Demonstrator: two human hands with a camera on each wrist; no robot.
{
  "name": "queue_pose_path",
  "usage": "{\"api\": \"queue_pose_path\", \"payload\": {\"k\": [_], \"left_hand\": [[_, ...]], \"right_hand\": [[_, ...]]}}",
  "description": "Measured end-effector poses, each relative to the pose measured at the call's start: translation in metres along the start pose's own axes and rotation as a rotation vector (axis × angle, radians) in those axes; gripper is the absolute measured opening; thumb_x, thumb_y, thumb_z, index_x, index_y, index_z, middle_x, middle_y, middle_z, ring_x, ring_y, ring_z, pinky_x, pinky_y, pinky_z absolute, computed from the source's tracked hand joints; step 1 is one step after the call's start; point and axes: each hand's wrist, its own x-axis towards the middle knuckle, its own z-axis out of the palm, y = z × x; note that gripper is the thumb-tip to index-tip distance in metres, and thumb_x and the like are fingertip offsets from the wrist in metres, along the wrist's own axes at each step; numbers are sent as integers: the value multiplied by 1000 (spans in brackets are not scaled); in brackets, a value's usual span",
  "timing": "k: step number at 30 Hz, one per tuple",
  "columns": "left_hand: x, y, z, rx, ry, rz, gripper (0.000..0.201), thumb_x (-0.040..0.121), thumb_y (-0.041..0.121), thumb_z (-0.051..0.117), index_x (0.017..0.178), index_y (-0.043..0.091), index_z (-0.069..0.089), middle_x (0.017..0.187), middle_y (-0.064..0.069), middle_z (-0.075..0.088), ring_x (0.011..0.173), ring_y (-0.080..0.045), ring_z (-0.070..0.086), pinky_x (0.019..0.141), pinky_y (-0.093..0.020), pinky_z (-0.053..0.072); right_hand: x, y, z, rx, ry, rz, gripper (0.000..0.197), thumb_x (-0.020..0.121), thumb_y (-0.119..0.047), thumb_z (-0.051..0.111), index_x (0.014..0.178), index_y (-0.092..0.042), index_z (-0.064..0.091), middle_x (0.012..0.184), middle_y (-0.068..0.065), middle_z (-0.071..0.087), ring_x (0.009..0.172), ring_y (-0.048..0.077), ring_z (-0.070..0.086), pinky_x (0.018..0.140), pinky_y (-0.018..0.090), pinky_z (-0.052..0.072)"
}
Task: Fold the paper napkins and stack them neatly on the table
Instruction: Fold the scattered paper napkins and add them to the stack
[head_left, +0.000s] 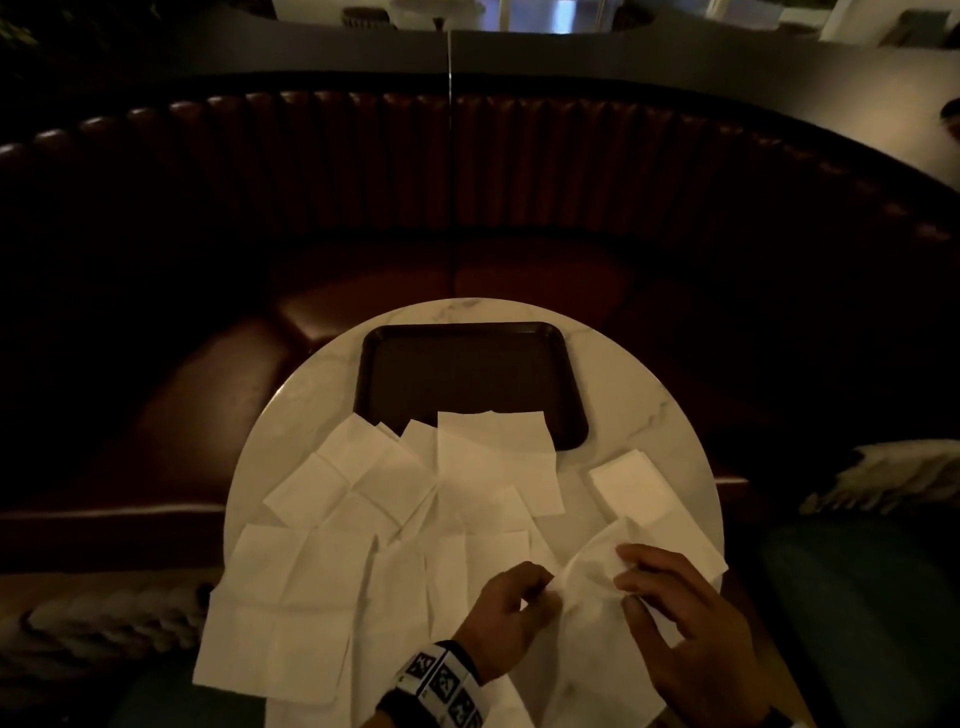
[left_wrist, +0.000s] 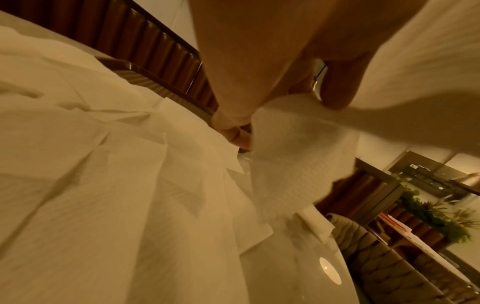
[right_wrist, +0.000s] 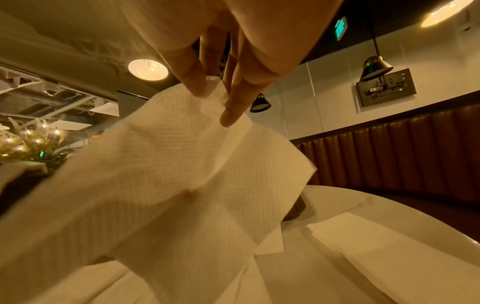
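Between my two hands a white paper napkin (head_left: 592, 587) hangs crumpled and lifted off the round marble table (head_left: 665, 431). My left hand (head_left: 511, 605) pinches its left edge, the napkin (left_wrist: 291, 148) bunching under the fingers. My right hand (head_left: 670, 618) pinches the napkin's (right_wrist: 182, 164) upper right edge between thumb and fingers. Several unfolded napkins (head_left: 332, 530) lie spread and overlapping over the near and left part of the table. One folded napkin (head_left: 631, 493) lies flat at the right, just beyond my right hand.
A dark rectangular tray (head_left: 467, 374) sits at the far side of the table, its near edge covered by napkins. A curved brown leather booth seat (head_left: 467, 182) wraps round behind. Cushions (head_left: 883, 478) lie to the right and left.
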Motion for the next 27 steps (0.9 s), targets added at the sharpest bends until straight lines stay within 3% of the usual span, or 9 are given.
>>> {"api": "queue_pose_path", "payload": {"k": [3,6,8,10,12,15,18,22,27], "left_hand": [[3,7,-5,77,9,14,11,92,31,56,81,30,56,80,11,56,74,-2,50,72,-14,42],[1,15,-22,272,33,113,14,95,28,53,92,17,61,91,3,54,77,-6,49,69,-8,34],[-3,21,-36,370,21,176,17,95,28,52,98,16,64,96,2,55,83,-10,52,73,-14,39],[-9,29,-48,461,-3,183,20,96,29,49,105,18,64,101,2,60,88,-12,55,79,-24,46],[-16,38,-60,567,-55,199,23,97,30,45,107,20,63,104,3,64,91,-11,57,82,-27,47],[-28,54,-74,690,-79,245,25,98,32,40,105,23,62,101,3,65,88,-13,58,79,-30,48],[-39,62,-88,778,-46,284,29,100,33,36,106,22,62,98,3,63,86,-14,58,77,-31,48],[-55,65,-113,774,-3,308,28,100,33,41,103,19,65,95,2,66,84,-12,59,77,-30,47],[-79,70,-148,711,84,251,25,98,36,49,102,23,69,99,9,68,86,-3,60,82,-20,48]], "right_hand": [[-3,10,-9,-34,-3,-38,11,75,-14,63,83,-18,69,109,-12,65,106,-2,57,85,12,49],[-11,33,-17,-111,-65,29,49,52,21,68,81,-19,68,110,-25,57,109,-8,51,93,2,36],[-9,39,-21,-158,-132,71,60,45,25,61,83,-20,67,114,-31,48,109,1,49,95,7,36],[0,33,-19,-176,-177,90,58,48,17,61,89,-24,65,116,-26,46,113,15,45,100,33,42],[17,13,-11,-196,-260,117,46,64,-8,61,104,-31,60,123,-17,48,123,16,38,102,48,37],[46,-16,14,-277,-549,53,48,82,-57,33,128,-43,42,133,-28,34,137,4,17,115,46,11],[67,-35,41,-327,-647,-139,49,83,-61,28,117,-39,56,117,-21,57,126,5,42,111,50,1],[76,-51,58,-365,-784,-254,66,81,-60,9,97,-31,65,94,-10,65,99,9,53,110,44,10],[68,-48,54,-23,-723,-141,44,87,-57,37,90,-28,69,84,-12,69,77,3,59,79,30,47]]}}
